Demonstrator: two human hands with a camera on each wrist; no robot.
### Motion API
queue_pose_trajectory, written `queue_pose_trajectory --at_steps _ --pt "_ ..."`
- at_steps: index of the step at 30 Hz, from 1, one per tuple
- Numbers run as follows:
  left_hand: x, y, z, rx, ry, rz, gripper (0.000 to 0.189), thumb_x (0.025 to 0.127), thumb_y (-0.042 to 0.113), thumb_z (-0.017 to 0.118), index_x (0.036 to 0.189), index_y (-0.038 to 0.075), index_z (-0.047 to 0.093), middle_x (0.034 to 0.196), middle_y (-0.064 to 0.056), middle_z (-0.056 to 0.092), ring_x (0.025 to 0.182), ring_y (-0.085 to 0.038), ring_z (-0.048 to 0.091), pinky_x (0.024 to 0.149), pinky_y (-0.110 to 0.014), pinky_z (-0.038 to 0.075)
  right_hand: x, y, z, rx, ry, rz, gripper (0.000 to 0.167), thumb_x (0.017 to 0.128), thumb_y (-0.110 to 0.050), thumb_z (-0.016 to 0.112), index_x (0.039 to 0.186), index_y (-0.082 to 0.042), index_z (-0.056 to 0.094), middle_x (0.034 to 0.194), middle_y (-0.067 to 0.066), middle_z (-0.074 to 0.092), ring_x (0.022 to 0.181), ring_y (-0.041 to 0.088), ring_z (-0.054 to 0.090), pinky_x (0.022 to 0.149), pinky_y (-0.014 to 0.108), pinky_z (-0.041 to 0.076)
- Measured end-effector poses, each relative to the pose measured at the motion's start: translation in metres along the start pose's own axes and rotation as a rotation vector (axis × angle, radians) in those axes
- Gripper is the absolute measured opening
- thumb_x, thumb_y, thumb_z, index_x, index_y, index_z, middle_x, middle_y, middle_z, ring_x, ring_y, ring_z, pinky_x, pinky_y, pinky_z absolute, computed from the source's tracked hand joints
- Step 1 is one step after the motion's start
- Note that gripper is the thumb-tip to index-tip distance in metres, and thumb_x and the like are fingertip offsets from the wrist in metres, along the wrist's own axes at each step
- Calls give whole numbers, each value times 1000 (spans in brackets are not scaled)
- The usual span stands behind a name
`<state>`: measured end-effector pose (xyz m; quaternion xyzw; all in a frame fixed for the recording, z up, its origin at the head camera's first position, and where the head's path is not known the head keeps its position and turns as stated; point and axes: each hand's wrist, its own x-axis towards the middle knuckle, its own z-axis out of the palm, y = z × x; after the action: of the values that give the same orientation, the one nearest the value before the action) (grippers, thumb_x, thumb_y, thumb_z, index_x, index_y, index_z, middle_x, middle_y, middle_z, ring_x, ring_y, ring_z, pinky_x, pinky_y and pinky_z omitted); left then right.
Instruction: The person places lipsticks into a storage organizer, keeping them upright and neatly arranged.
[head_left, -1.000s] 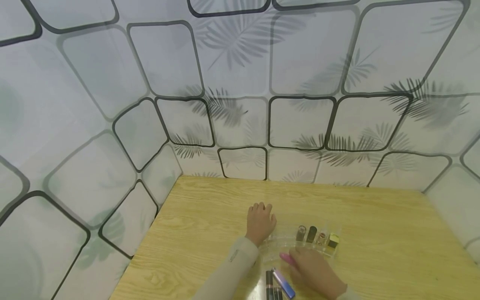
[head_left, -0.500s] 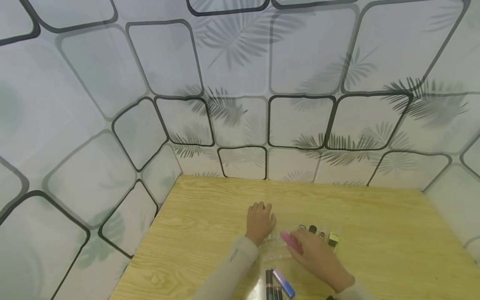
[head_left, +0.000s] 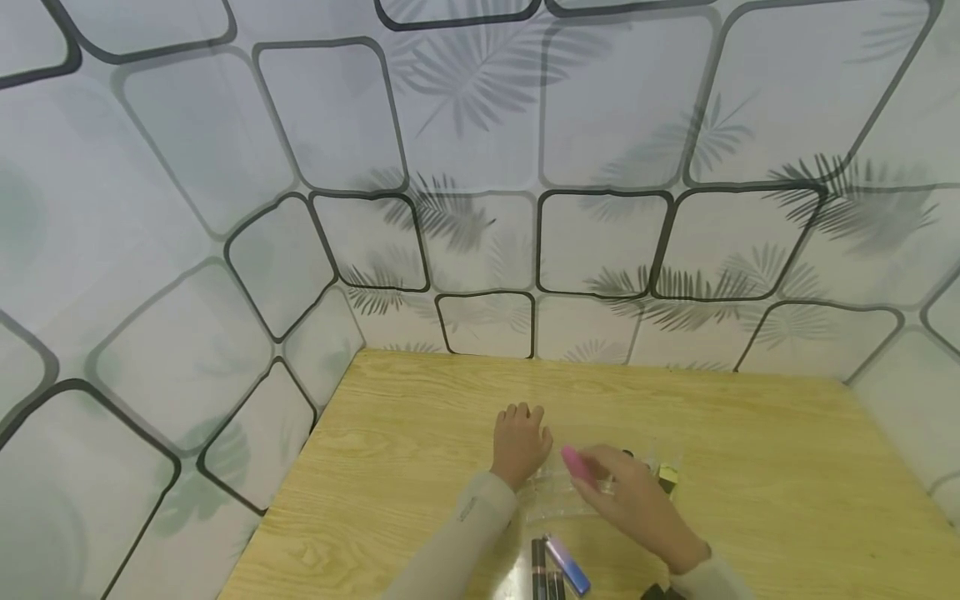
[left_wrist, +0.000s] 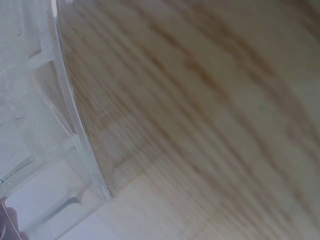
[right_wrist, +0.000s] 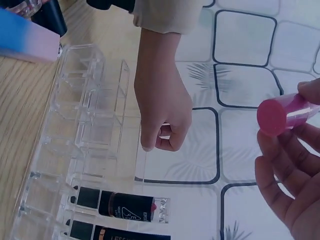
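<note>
A clear organizer (head_left: 553, 507) with small compartments stands on the wooden table. My left hand (head_left: 519, 446) is at its left back corner; the right wrist view shows the thumb and curled fingers of this hand at the edge of its clear panel. Above the organizer, my right hand (head_left: 636, 504) pinches a pink lipstick tube (right_wrist: 285, 114) between thumb and fingers, its round end pointing away from the palm. Two black lipsticks (right_wrist: 127, 206) stand in neighbouring compartments. A gold-and-black lipstick (head_left: 667, 478) fills the right end, and the right hand partly covers those between.
In front of the organizer lie a blue-purple tube (head_left: 567, 567) and dark tubes (head_left: 538, 568). A black object (head_left: 654, 592) shows beside the right sleeve. Patterned wall covering (head_left: 480, 242) rises behind the table (head_left: 420, 433).
My right hand has lifted the pink lipstick tube from the organizer's front up toward its back rows, tilting it more upright. The left hand has stayed in place.
</note>
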<state>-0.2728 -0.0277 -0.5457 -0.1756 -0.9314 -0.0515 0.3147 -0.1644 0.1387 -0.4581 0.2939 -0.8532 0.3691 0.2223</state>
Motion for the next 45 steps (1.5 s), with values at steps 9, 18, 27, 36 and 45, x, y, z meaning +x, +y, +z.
queue_pose_trajectory --at_steps 9,18,27,36,45 --pt "0 0 0 -3 -26 -8 22 78 32 66 93 16 66 77 1 60 68 -12 53 63 -23 42 1 9 -3 196 -89 91 26 79 -7 69 105 -5 64 81 -5 66 69 -3 54 55 20 47" --pt "0 -1 2 -6 -10 -3 21 78 32 66 92 16 66 76 2 59 67 -11 51 62 -22 40 11 23 -7 231 -115 68 25 78 -5 70 103 -6 64 77 -1 66 63 -1 54 49 20 45" --pt "-1 -1 4 -6 2 -3 22 77 32 67 92 17 66 76 2 59 67 -11 51 61 -22 40 17 36 -5 160 -139 78 22 79 -10 71 100 -7 65 86 -3 66 73 -1 56 63 28 53" --pt "0 -1 3 -5 3 3 22 76 32 68 92 16 66 75 2 60 66 -11 51 61 -22 39 21 47 0 90 -191 119 22 78 -14 73 98 -13 65 88 -8 65 78 -1 58 69 30 54" --pt "-1 -1 4 5 -3 -2 21 77 32 67 91 16 66 75 2 60 66 -11 52 61 -23 40 23 56 4 21 -297 129 16 80 -14 71 94 -15 63 90 -6 65 83 10 61 71 29 55"
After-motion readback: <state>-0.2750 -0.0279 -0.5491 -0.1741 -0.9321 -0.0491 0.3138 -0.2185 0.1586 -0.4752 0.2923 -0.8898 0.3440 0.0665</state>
